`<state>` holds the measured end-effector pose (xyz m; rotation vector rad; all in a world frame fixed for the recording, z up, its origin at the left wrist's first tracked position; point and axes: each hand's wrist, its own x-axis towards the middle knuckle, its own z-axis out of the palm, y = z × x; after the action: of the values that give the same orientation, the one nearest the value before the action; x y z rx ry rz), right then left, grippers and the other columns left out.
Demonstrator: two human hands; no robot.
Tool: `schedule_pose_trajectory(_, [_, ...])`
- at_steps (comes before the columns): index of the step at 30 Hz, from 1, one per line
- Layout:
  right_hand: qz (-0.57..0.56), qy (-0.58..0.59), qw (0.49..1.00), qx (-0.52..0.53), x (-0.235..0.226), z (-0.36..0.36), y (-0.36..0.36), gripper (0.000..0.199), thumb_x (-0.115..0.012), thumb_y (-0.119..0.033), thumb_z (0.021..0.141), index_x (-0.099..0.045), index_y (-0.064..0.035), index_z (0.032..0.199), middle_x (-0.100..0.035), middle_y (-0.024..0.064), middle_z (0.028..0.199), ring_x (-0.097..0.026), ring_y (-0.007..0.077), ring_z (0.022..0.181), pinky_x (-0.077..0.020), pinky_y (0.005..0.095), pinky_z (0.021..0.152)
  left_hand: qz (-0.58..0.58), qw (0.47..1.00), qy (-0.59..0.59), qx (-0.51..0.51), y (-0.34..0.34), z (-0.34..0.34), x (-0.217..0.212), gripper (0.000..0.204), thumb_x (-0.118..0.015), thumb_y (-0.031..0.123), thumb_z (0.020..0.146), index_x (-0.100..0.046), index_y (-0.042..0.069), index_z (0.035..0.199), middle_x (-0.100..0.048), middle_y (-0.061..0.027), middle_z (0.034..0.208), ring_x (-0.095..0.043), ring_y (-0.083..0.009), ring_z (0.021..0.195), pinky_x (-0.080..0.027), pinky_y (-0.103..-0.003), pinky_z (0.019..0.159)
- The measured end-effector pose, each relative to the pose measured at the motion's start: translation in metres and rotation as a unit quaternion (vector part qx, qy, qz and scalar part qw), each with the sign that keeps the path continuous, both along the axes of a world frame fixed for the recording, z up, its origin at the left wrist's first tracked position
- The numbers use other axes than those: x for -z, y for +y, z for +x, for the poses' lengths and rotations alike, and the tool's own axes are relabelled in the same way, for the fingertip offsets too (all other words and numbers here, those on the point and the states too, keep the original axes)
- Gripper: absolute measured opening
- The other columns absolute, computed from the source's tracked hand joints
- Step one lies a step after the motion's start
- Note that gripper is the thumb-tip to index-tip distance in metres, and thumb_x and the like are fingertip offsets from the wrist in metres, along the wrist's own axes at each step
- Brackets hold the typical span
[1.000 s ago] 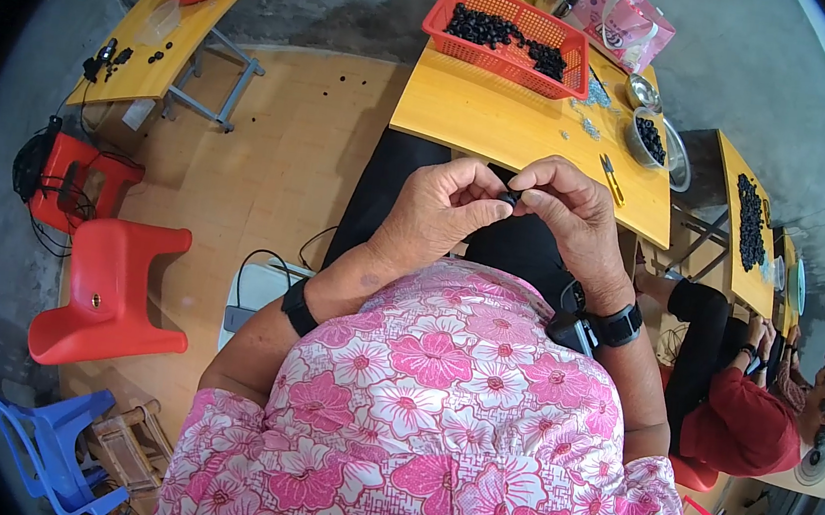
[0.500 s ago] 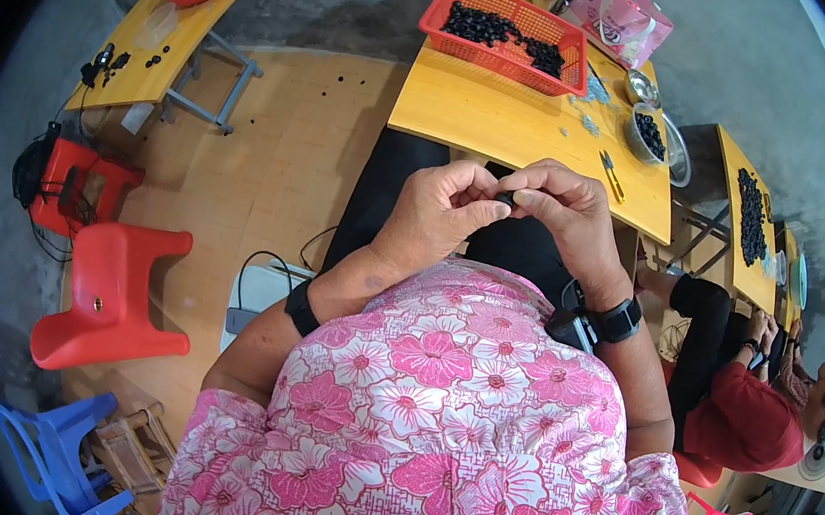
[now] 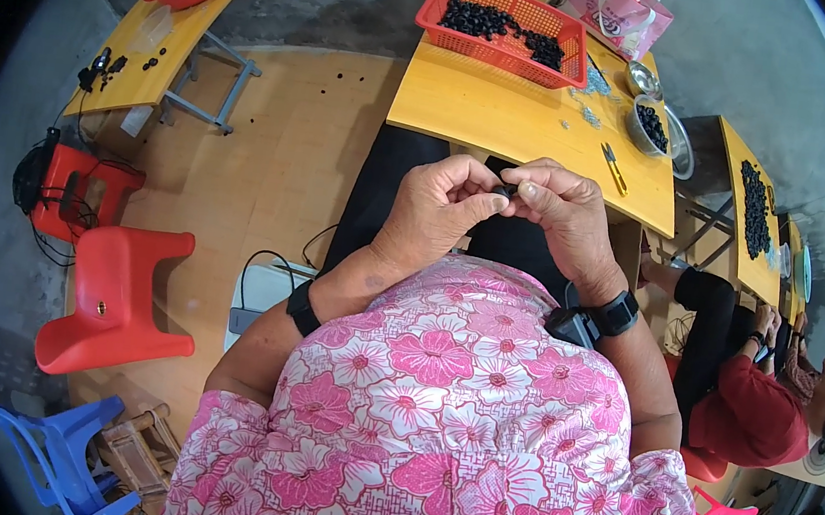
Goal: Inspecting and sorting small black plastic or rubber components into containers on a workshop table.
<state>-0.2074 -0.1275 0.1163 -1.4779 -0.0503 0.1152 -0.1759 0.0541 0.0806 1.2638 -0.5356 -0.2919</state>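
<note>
Between the fingertips of both hands is a small round black piece (image 3: 503, 191), mostly covered by the fingers, so its exact kind does not show. My left hand (image 3: 447, 201) pinches it from the left with thumb and forefinger. From the other side my right hand (image 3: 563, 211) grips it, thumb and forefinger pressed together. Both hands are held over my lap, just in front of the near edge of a yellow table (image 3: 478, 114). On that table a red plastic basket (image 3: 502, 58) holds many similar black pieces.
Yellow-handled thread snips (image 3: 615, 169) lie near the table's right side. Behind them stand a bowl of black pieces (image 3: 649, 129), small clear bits (image 3: 590, 117) and a pink bag (image 3: 621, 16). A person in red (image 3: 753, 414) sits at the right. Red stools (image 3: 116, 302) stand left.
Both hands stay together on the small black piece, with the fingers shifting slightly around it. The view has tilted a little; nothing on the table has visibly moved.
</note>
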Motion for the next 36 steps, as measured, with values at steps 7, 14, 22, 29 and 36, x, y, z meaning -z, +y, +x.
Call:
schedule_pose_trajectory(7, [0.026,0.041,0.999,0.001,0.000,0.001,0.001,0.019,-0.061,-0.013,0.090,-0.067,0.0008,0.101,-0.066,0.0047,0.086,-0.063,0.0116,0.077,-0.0536,0.0248,0.074,0.018,0.999,0.033,0.000,0.001,-0.002,-0.003,0.008,-0.064,0.003,0.085,-0.061,-0.002,0.090,-0.067,-0.0075,0.082,-0.065,-0.0096,0.078,-0.052,-0.021,0.068])
schedule_pose_trajectory(14, [0.090,0.089,0.992,-0.027,0.006,0.004,-0.003,0.020,-0.062,-0.013,0.089,-0.066,0.0006,0.102,-0.065,0.0056,0.087,-0.064,0.0140,0.077,-0.0544,0.0267,0.074,0.012,1.000,0.003,-0.001,0.001,-0.002,0.001,0.009,-0.062,0.005,0.088,-0.059,-0.002,0.092,-0.066,-0.0059,0.082,-0.062,-0.0084,0.069,-0.052,-0.022,0.059])
schedule_pose_trajectory(22, [0.143,0.158,0.972,-0.101,0.010,0.006,-0.007,0.026,-0.061,-0.024,0.090,-0.057,-0.0016,0.102,-0.065,0.0060,0.085,-0.066,0.0153,0.074,-0.0556,0.0295,0.075,0.062,0.996,-0.045,-0.053,0.000,-0.001,0.009,0.011,-0.067,0.006,0.085,-0.064,0.000,0.094,-0.062,-0.0013,0.079,-0.058,-0.0067,0.070,-0.048,-0.020,0.062])
schedule_pose_trajectory(29, [0.165,0.171,0.960,-0.148,0.011,0.007,-0.007,0.030,-0.058,-0.029,0.092,-0.058,0.0003,0.097,-0.064,0.0062,0.078,-0.065,0.0147,0.073,-0.0566,0.0319,0.074,0.080,0.987,-0.099,-0.100,0.002,0.000,0.008,0.014,-0.072,0.006,0.079,-0.068,0.003,0.091,-0.054,0.0016,0.080,-0.051,-0.0058,0.071,-0.043,-0.021,0.062])
schedule_pose_trajectory(36, [0.181,0.157,0.957,-0.162,0.015,0.010,-0.006,0.028,-0.057,-0.027,0.093,-0.058,0.0001,0.097,-0.060,0.0040,0.076,-0.061,0.0153,0.067,-0.0555,0.0356,0.075,0.075,0.983,-0.124,-0.116,0.000,0.003,0.014,0.018,-0.073,0.003,0.075,-0.068,0.004,0.092,-0.056,0.0000,0.076,-0.054,-0.0054,0.063,-0.045,-0.020,0.056])
